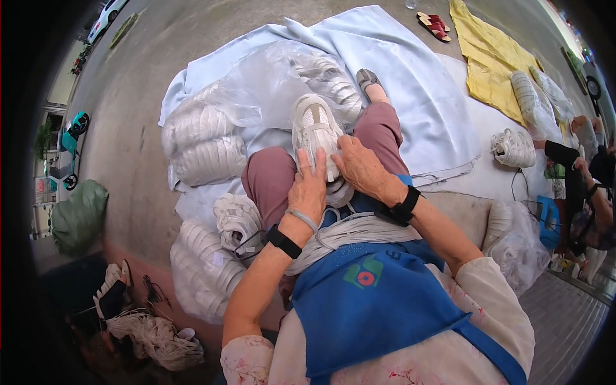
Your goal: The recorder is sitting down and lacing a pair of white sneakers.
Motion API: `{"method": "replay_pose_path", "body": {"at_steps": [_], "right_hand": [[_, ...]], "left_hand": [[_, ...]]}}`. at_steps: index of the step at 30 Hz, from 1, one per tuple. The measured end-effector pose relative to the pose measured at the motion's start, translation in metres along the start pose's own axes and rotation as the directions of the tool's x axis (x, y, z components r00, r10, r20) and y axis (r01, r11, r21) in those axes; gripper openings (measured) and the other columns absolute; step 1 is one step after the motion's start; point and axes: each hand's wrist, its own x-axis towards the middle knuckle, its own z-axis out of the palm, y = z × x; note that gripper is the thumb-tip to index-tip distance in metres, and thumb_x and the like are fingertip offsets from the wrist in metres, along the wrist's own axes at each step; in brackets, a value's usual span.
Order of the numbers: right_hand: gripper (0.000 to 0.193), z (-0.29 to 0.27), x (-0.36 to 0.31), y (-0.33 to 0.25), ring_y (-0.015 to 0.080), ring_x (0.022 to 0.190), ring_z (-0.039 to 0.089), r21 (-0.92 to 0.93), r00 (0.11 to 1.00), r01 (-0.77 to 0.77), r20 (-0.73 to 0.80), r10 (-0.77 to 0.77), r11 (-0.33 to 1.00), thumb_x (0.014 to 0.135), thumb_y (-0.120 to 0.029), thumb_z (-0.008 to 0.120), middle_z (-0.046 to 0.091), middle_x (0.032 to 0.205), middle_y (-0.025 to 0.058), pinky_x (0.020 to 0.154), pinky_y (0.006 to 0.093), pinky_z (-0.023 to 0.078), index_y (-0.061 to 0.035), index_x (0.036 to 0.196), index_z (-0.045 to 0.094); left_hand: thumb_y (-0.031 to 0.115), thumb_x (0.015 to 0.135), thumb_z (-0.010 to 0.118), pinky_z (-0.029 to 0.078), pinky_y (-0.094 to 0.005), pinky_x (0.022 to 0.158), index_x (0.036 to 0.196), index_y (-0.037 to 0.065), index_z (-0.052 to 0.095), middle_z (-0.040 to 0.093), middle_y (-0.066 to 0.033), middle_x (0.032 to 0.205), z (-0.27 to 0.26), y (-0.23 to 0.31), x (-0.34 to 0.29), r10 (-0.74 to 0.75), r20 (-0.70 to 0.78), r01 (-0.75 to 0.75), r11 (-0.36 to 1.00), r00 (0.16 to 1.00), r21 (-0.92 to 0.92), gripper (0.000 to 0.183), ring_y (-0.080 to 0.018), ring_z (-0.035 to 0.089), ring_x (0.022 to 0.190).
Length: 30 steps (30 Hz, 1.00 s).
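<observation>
Steadying the white shoe (315, 120) firmly looks like the key to doing this well, since it sits between the knees, toe pointing away from the body, with both hands working at its upper. The left hand (307, 192) makes a sensible brace: it would do best to press evenly and not dent the soft upper. The right hand (364, 170) has the finer work, I judge, at the shoe's right edge, where small fingertip moves should serve better than pulling from the shoulder. Tension that is even on both sides of the shoe would leave the front lying straight. The pale cords (369, 239) bunched on the lap, on the body side of the shoe, could snag, so strands are best kept out from under the wrists.

As for pose, the left forearm rises from below and left of the shoe, the hand lying over its left side with index and middle fingers stretched out and a little apart; nothing shows gripped in them. The right forearm slants in from below and right of the shoe, elbow out wide, wrist bent inward, fingers curled down onto its edge. Whether those fingertips pinch a strand or merely rest on the upper, I cannot tell. A black band (283, 242) circles the left wrist, on the body side of the shoe, and another black band (406, 205) sits on the right wrist, right of the shoe.
</observation>
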Motion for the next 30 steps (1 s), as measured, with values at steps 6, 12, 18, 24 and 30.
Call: {"method": "replay_pose_path", "body": {"at_steps": [6, 12, 18, 24, 30], "right_hand": [[0.026, -0.009, 0.000, 0.011, 0.0418, 0.084, 0.057, 0.123, 0.998, 0.027, 0.054, -0.034, 0.992, 0.086, -0.016, 0.057, 0.057, 0.088, 0.0251, 0.072, 0.0458, 0.045, 0.0013, 0.102, 0.046], [0.026, -0.001, 0.005, 0.016, 0.0409, 0.084, 0.056, 0.101, 0.998, 0.062, -0.040, -0.058, 0.993, 0.086, -0.016, 0.057, 0.057, 0.088, 0.0242, 0.071, 0.0459, 0.044, 0.0017, 0.100, 0.047], [0.020, -0.021, -0.003, 0.019, 0.0291, 0.075, 0.057, 0.170, 0.986, 0.168, -0.017, -0.168, 0.971, 0.083, -0.014, 0.058, 0.056, 0.079, 0.0153, 0.065, 0.0366, 0.045, 0.0005, 0.096, 0.052], [0.007, -0.068, -0.062, 0.020, 0.0246, 0.071, 0.056, 0.162, 0.836, 0.380, 0.361, -0.413, 0.911, 0.079, -0.010, 0.060, 0.052, 0.077, 0.0088, 0.064, 0.0347, 0.046, -0.0033, 0.079, 0.060], [0.011, -0.054, -0.095, 0.025, 0.0262, 0.069, 0.057, -0.164, 0.874, 0.399, 0.366, -0.320, 0.902, 0.077, -0.009, 0.060, 0.048, 0.081, 0.0106, 0.059, 0.0356, 0.047, -0.0023, 0.070, 0.054]], "left_hand": [[0.005, 0.079, 0.054, 0.047, -0.0412, 0.081, 0.139, -0.002, 0.025, 0.032, -0.0338, 0.131, -0.013, 0.012, -0.001, 0.060, 0.059, -0.067, 0.992, 0.996, 0.107, 0.067, -0.0374, 0.057, 0.094], [0.012, 0.082, 0.055, 0.028, -0.0563, 0.100, 0.139, -0.006, 0.021, 0.035, -0.0335, 0.129, -0.004, 0.002, 0.010, 0.162, 0.022, -0.160, 0.929, 0.987, 0.334, 0.068, -0.0358, 0.054, 0.100], [0.007, 0.082, 0.052, 0.023, -0.0628, 0.100, 0.141, -0.001, 0.019, 0.032, -0.0311, 0.133, -0.004, -0.006, -0.004, 0.163, 0.025, -0.164, 0.960, 0.986, 0.226, 0.068, -0.0386, 0.049, 0.113], [0.006, 0.079, 0.059, 0.030, -0.0543, 0.101, 0.139, 0.005, 0.028, 0.035, -0.0245, 0.136, -0.043, 0.001, -0.005, 0.104, 0.151, -0.105, 0.994, 0.983, -0.002, 0.068, -0.0387, 0.039, 0.123], [0.000, 0.082, 0.057, 0.048, -0.0326, 0.081, 0.101, -0.001, 0.059, 0.060, -0.0161, 0.107, -0.047, 0.013, -0.018, 0.081, -0.084, -0.114, 0.834, 0.993, -0.541, 0.019, -0.0310, 0.060, 0.096]]}}
